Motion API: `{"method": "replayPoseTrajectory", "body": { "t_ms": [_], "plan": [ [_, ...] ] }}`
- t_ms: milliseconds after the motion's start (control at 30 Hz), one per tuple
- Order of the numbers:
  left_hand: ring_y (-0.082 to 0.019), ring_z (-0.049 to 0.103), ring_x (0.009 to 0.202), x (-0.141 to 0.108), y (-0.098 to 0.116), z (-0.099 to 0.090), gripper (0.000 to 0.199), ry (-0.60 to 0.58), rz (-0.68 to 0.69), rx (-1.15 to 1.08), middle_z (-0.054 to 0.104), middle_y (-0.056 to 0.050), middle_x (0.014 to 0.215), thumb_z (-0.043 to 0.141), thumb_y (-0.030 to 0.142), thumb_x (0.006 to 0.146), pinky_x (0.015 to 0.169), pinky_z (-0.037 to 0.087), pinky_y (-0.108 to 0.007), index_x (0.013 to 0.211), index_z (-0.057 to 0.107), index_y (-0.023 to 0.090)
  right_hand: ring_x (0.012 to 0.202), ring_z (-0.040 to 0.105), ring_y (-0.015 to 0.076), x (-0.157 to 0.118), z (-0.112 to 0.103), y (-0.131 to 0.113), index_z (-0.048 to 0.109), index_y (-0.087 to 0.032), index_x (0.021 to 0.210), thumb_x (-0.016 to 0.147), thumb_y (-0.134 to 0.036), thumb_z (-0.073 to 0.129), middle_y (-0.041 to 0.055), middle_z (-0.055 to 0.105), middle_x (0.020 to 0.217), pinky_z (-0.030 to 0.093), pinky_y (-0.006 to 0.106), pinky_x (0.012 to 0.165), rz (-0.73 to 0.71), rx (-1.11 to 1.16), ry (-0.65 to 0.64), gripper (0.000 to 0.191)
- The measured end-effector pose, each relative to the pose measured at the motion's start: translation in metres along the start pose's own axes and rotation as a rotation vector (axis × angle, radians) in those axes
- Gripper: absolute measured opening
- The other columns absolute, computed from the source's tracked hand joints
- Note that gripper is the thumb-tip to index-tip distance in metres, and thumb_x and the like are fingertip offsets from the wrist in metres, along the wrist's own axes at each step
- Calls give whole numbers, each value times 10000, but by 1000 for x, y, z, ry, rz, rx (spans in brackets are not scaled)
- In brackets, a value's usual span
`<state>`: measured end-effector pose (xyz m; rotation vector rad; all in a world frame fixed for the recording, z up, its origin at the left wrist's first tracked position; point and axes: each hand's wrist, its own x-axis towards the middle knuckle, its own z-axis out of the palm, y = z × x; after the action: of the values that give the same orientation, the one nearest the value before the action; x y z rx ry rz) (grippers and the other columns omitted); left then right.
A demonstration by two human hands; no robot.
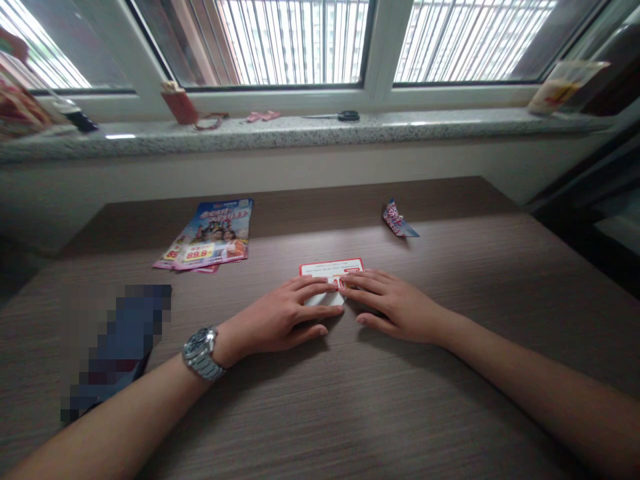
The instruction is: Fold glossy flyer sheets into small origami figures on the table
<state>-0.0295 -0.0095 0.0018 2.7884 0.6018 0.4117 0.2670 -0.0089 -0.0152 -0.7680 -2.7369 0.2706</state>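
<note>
A white paper sheet with a red border (327,269) lies on the table in front of me, its near part covered by my fingers. The near corner on the left side looks folded in. My left hand (287,313), with a metal watch (203,352) on its wrist, rests with fingers stretched over the left part of the sheet. From the right, my right hand (400,303) lays its outstretched fingers on the sheet's right part. The fingertips of both hands nearly meet near its middle.
Printed flyers (217,233) lie stacked at the back left. A small folded paper piece (397,220) stands at the back right. A blurred-out dark blue object (123,337) lies by my left forearm. Scissors (345,116) and a red container (180,105) are on the stone windowsill (280,135).
</note>
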Motion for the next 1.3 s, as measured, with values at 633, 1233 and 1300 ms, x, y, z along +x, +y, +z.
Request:
{"method": "replayPoseTrajectory", "body": {
  "t_ms": [633, 1233, 1300],
  "plan": [
    [-248, 582, 1325, -1, -5, 5, 358, 116, -21, 142, 654, -77, 1387, 624, 289, 998, 1222, 358, -517, 1353, 620, 252, 1457, 443, 276, 0, 0, 2, 427, -218, 1564, 1049, -423, 509, 122, 492, 1575, 365, 506, 1207, -1, 30, -8, 559],
    [-225, 676, 1116, 3, -1, 3, 232, 112, -48, 125, 712, -71, 1254, 556, 241, 1034, 989, 533, -404, 1220, 695, 247, 1458, 439, 298, 1, -2, -1, 575, -270, 1456, 1038, -416, 543, 136, 476, 1580, 371, 537, 1185, -39, -21, -32, 445],
    [-224, 677, 1097, 4, -1, 4, 215, 125, -62, 108, 717, -71, 1237, 558, 247, 1036, 965, 538, -392, 1197, 701, 240, 1458, 438, 302, 1, -3, -1, 591, -276, 1441, 1033, -409, 554, 141, 472, 1582, 374, 546, 1180, -44, -19, -27, 431]
  ]
}}
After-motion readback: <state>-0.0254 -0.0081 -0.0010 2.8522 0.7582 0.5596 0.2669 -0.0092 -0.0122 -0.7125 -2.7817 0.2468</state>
